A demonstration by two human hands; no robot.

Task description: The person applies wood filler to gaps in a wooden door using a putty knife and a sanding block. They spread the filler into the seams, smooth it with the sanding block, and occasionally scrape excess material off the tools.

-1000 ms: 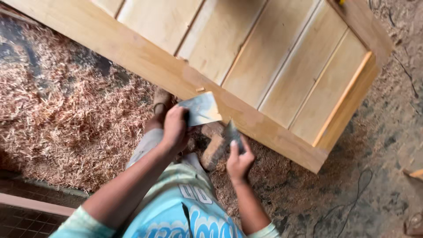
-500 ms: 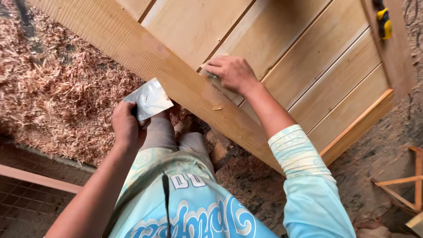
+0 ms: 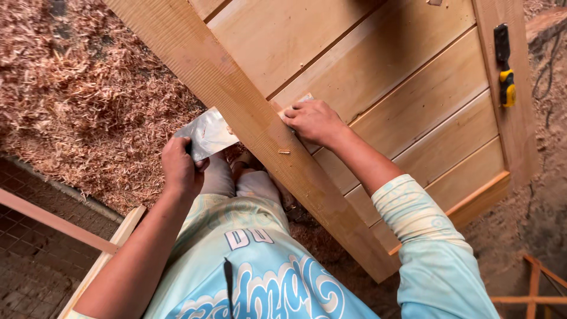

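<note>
A large pale wooden door (image 3: 384,77) lies tilted in front of me, its long side rail (image 3: 254,124) running diagonally. My left hand (image 3: 177,168) grips a flat shiny metal plate (image 3: 207,133) just off the rail's near edge. My right hand (image 3: 313,121) rests on the rail where it meets the panels. It presses down a small flat scraper (image 3: 305,98), of which only a pale corner shows past the fingertips. A small wood chip (image 3: 284,152) lies on the rail below that hand. My legs and light blue shirt fill the bottom of the view.
Wood shavings (image 3: 88,100) cover the ground at left. A yellow and black tool (image 3: 504,65) lies on the door's far rail, with a dark cable (image 3: 543,77) beyond it. A wooden frame (image 3: 59,224) stands at lower left, and a wooden stand (image 3: 531,283) at lower right.
My right hand rose from near my lap with the scraper and settled on the door's rail. My left hand kept the metal plate by the rail's edge. The view shifted right.
</note>
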